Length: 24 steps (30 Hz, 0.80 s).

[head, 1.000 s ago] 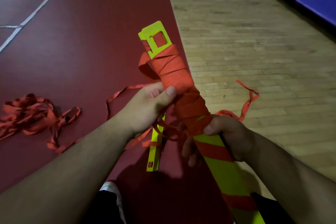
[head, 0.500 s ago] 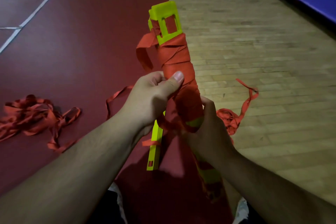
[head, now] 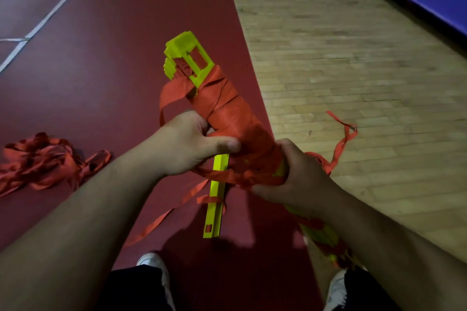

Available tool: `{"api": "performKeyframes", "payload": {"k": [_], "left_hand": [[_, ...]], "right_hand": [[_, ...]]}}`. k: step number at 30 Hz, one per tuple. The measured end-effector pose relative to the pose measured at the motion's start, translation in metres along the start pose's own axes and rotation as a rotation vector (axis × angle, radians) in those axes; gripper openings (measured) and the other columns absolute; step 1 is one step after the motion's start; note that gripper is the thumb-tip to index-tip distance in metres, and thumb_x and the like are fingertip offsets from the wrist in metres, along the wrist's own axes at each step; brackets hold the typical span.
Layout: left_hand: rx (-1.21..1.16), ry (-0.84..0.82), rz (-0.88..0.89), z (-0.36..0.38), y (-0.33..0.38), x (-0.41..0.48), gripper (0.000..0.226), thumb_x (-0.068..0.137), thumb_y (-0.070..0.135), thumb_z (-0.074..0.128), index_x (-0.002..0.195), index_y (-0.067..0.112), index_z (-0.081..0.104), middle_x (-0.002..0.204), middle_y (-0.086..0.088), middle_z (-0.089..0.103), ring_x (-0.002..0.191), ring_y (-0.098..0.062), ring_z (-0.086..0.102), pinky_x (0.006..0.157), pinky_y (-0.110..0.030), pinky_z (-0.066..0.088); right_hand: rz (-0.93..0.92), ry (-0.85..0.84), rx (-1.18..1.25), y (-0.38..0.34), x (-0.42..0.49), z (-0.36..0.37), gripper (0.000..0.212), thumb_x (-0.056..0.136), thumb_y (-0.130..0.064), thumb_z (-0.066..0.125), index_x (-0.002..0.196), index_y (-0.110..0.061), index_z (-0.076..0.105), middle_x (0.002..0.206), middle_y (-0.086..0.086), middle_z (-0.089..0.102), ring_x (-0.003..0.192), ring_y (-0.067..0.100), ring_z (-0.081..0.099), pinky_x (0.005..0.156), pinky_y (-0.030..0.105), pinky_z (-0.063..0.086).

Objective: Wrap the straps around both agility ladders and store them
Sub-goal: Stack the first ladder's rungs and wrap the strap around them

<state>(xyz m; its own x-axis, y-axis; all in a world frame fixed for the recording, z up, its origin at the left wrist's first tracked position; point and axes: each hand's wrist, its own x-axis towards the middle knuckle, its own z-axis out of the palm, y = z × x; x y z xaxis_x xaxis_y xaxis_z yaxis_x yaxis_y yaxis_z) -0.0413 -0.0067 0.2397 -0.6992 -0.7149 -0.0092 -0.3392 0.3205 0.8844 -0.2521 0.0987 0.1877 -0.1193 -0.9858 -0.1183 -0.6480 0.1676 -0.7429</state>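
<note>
left hand (head: 192, 144) and right hand (head: 300, 177) clamp the wrapped ladder (head: 184, 50); if either slackens, the strap (head: 232, 113) could unwind and the rung (head: 216, 199) below slip free.

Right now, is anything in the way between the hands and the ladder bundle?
No, nothing visible. The left hand and right hand both grip the ladder bundle directly, over its wrapped red strap.

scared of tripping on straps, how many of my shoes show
2. The left white sneaker peeks out at bottom centre on the red floor; the right white sneaker is at the bottom right. Both are partly hidden.
</note>
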Motion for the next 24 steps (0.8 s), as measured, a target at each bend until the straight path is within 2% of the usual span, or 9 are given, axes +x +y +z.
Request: {"api": "performKeyframes", "payload": {"k": [2,5,8,10,13,16,19,22,24], "left_hand": [[0.063,-0.033,0.005,-0.004,-0.006,-0.001,0.054,0.079,0.055,0.074,0.054,0.009,0.061,0.046,0.004,0.057,0.046,-0.003,0.049,0.049,-0.028,0.038],[0.097,-0.011,-0.012,-0.006,-0.012,-0.001,0.061,0.079,0.06,0.065,0.048,0.009,0.052,0.042,0.004,0.05,0.042,-0.005,0.043,0.048,-0.029,0.035],[-0.039,0.004,0.005,0.001,-0.009,-0.001,0.043,0.092,0.045,0.059,0.059,0.02,0.051,0.047,0.015,0.047,0.046,0.002,0.04,0.049,-0.014,0.032],[-0.082,0.04,0.029,0.003,-0.006,0.0,0.031,0.097,0.036,0.051,0.07,0.022,0.051,0.051,0.02,0.05,0.05,0.006,0.044,0.053,-0.01,0.034],[0.05,0.17,0.012,0.005,-0.014,0.005,0.043,0.091,0.053,0.053,0.072,0.015,0.052,0.056,0.013,0.046,0.052,0.0,0.04,0.056,-0.026,0.036],[0.015,0.211,-0.049,0.009,-0.026,0.009,0.046,0.085,0.058,0.055,0.072,0.013,0.056,0.057,0.008,0.05,0.053,-0.007,0.042,0.057,-0.03,0.036],[-0.266,0.149,-0.116,0.019,-0.03,0.009,0.036,0.085,0.046,0.068,0.071,0.016,0.055,0.058,0.006,0.057,0.055,-0.009,0.047,0.06,-0.028,0.039],[-0.474,0.135,-0.117,0.024,-0.034,0.011,0.028,0.084,0.036,0.069,0.076,0.015,0.053,0.062,0.006,0.059,0.055,-0.006,0.049,0.061,-0.021,0.043],[-0.507,0.107,-0.068,0.026,-0.035,0.011,0.04,0.078,0.048,0.074,0.088,0.013,0.055,0.07,0.0,0.055,0.054,-0.005,0.047,0.058,-0.019,0.041]], "right_hand": [[0.009,-0.044,-0.011,-0.003,0.0,0.001,0.069,0.056,-0.054,0.089,0.107,-0.049,0.043,0.098,-0.022,0.064,0.087,-0.007,0.062,0.074,0.027,0.054],[0.0,0.019,-0.021,-0.006,0.0,0.002,0.059,0.064,-0.045,0.088,0.107,-0.043,0.048,0.094,-0.019,0.066,0.086,-0.003,0.062,0.075,0.031,0.055],[0.014,0.078,-0.006,-0.008,0.001,-0.003,0.052,0.069,-0.035,0.086,0.109,-0.038,0.053,0.094,-0.017,0.066,0.086,-0.002,0.062,0.074,0.026,0.053],[0.026,0.091,0.032,-0.009,0.0,-0.005,0.049,0.069,-0.033,0.085,0.108,-0.036,0.057,0.093,-0.014,0.068,0.085,0.001,0.064,0.073,0.027,0.054],[0.033,0.138,0.0,-0.008,0.001,-0.002,0.045,0.071,-0.032,0.084,0.107,-0.034,0.056,0.092,-0.013,0.067,0.084,0.002,0.063,0.071,0.026,0.052],[0.043,0.145,-0.02,-0.003,0.003,-0.001,0.046,0.074,-0.031,0.082,0.111,-0.034,0.055,0.092,-0.016,0.066,0.085,0.0,0.062,0.069,0.018,0.049],[0.059,0.069,0.067,0.0,0.002,-0.001,0.046,0.071,-0.03,0.083,0.11,-0.034,0.059,0.093,-0.012,0.07,0.084,0.003,0.066,0.074,0.026,0.054],[0.045,-0.06,0.205,-0.001,0.003,-0.005,0.035,0.07,-0.026,0.082,0.098,-0.035,0.063,0.082,-0.009,0.072,0.072,0.009,0.069,0.07,0.035,0.056],[0.021,-0.208,0.328,-0.003,0.003,-0.009,0.028,0.076,-0.013,0.077,0.091,-0.032,0.064,0.072,-0.003,0.07,0.062,0.015,0.067,0.064,0.04,0.054]]}}
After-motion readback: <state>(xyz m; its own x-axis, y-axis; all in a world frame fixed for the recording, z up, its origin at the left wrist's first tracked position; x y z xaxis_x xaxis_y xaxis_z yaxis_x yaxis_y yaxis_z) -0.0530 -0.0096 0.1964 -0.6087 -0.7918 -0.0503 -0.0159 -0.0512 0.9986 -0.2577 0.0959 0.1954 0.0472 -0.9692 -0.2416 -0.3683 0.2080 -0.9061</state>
